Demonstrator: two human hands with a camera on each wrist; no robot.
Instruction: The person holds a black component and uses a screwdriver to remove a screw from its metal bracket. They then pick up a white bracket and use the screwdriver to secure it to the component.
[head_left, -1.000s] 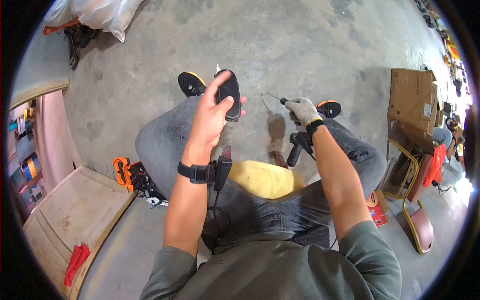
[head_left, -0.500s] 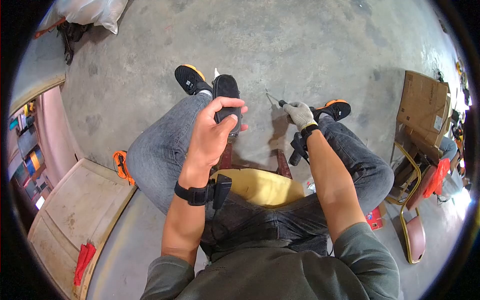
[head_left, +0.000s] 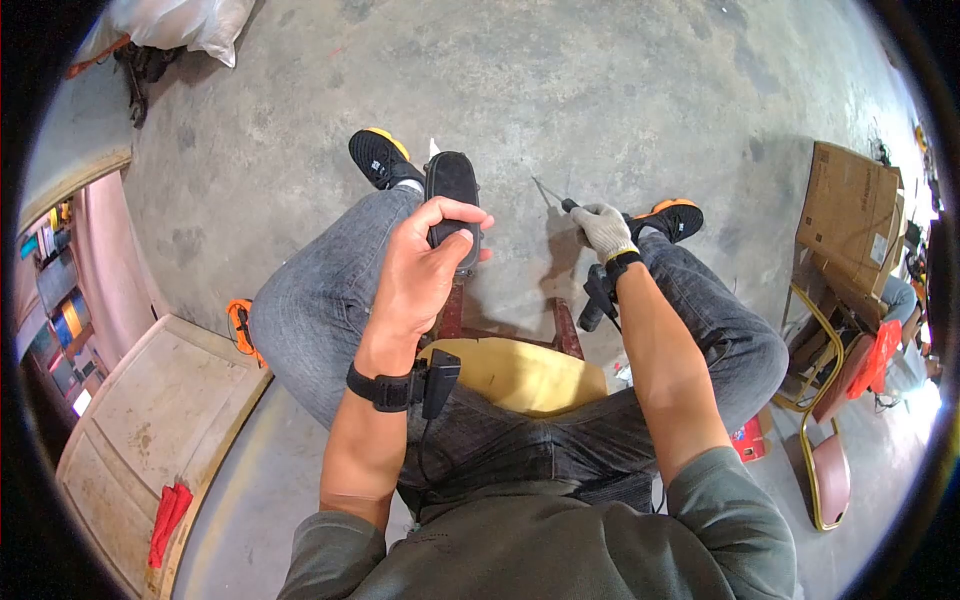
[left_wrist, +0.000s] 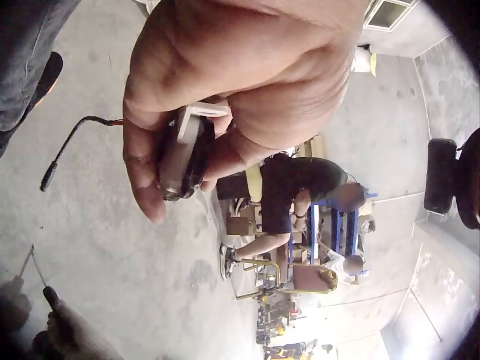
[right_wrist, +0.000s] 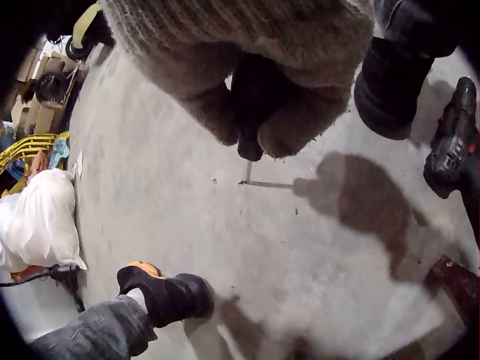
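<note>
In the head view the left hand grips a long black rounded object, thumb and forefinger over it. The left wrist view shows that hand pinching the object edge-on; a thin black cable with a plug hangs beside it. The gloved right hand holds a screwdriver by its black handle, shaft pointing away over the floor. In the right wrist view the gloved fingers wrap the handle, with the tip near the floor.
A yellow stool seat with dark red legs lies between the knees. A black power drill is on the floor by the right foot. Cardboard boxes and a chair frame are at right; a pale wooden panel is at left.
Over the past second the left hand and black object have shifted slightly down in the head view, and the forefinger has bent across it. The right hand still holds the screwdriver.
</note>
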